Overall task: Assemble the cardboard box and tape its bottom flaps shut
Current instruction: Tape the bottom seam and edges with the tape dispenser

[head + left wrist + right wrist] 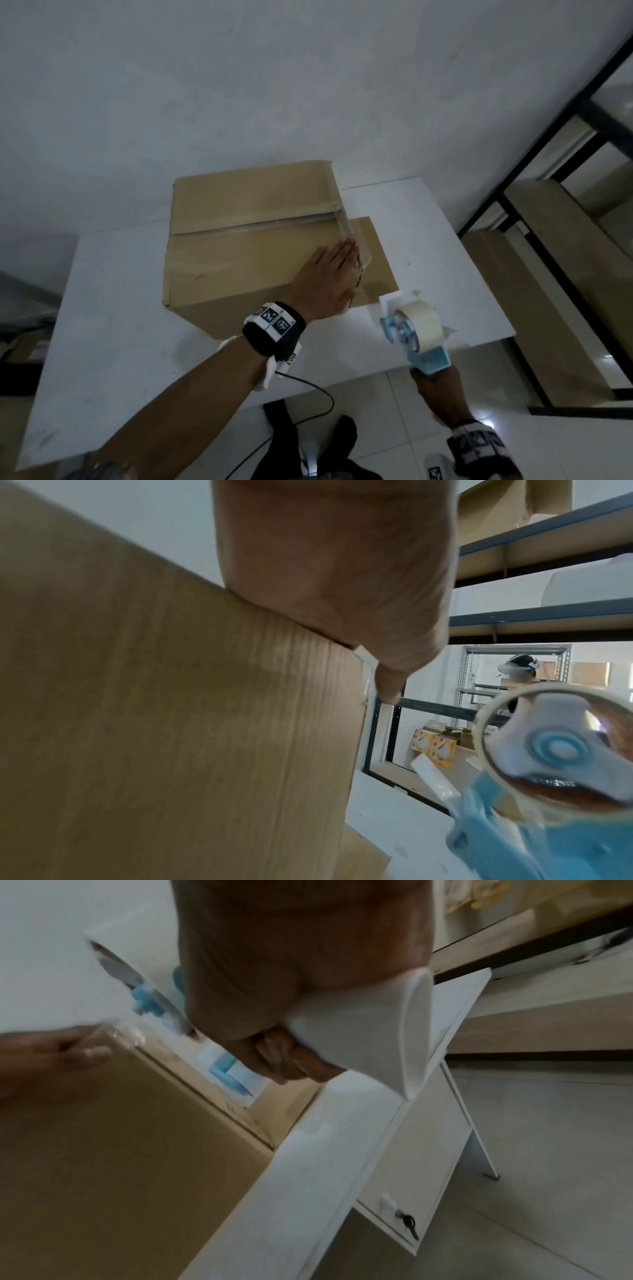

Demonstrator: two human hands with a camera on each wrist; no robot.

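Under the flat left hand, tape already crossed the box seam; pressing remained, while the right hand gripped the dispenser nearby.

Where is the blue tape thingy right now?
In the head view the blue tape dispenser is in the right hand, over the white table's near right edge, just right of the cardboard box.

dim, flat light | soft motion blur | wide-angle edge bending | floor glare
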